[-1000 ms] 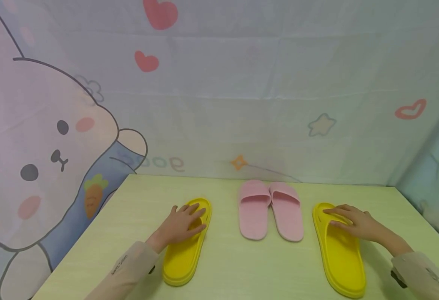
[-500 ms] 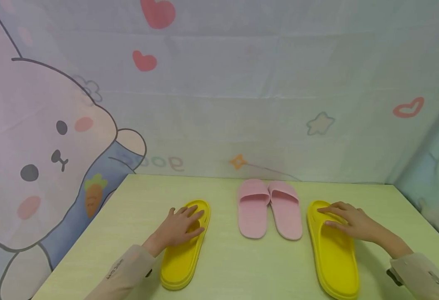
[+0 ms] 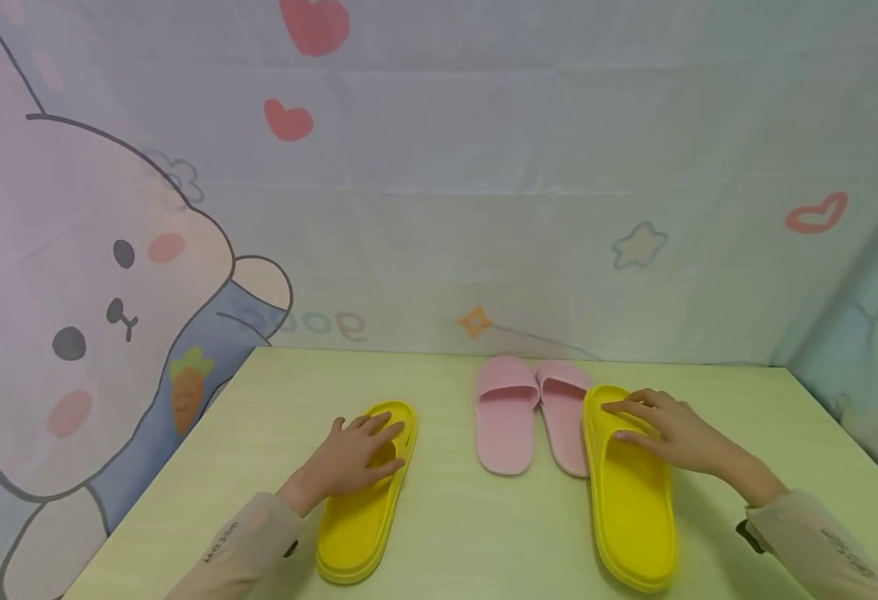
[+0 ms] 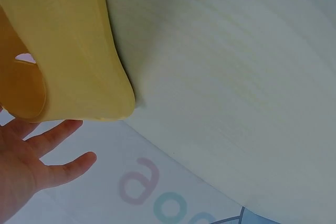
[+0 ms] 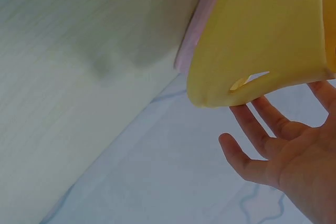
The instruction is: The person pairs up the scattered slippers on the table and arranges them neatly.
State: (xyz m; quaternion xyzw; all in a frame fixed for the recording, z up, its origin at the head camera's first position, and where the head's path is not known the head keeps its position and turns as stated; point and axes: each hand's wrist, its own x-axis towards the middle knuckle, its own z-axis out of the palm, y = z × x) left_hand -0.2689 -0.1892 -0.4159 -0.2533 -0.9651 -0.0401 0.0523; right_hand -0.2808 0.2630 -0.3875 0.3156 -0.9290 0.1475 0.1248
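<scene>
On the left, my left hand holds a yellow slipper at its strap, fingers spread over the top and thumb by the opening. In the left wrist view, fingertips of that hand meet the edge of the yellow strap. My right hand pinches the strap of the other yellow slipper, thumb at the opening's edge. This slipper overlaps the right pink slipper in the head view, hiding part of it. The left pink slipper lies beside it, toes toward the back.
The pale green tabletop carries both pairs. Behind it hangs a cloth backdrop printed with hearts, stars and a large cartoon rabbit, meeting the table's back edge. More printed cloth closes off the right side.
My right hand has carried its yellow slipper left, up to the pink pair. The left hand and its slipper have shifted slightly left and nearer. The pink slippers stay in place.
</scene>
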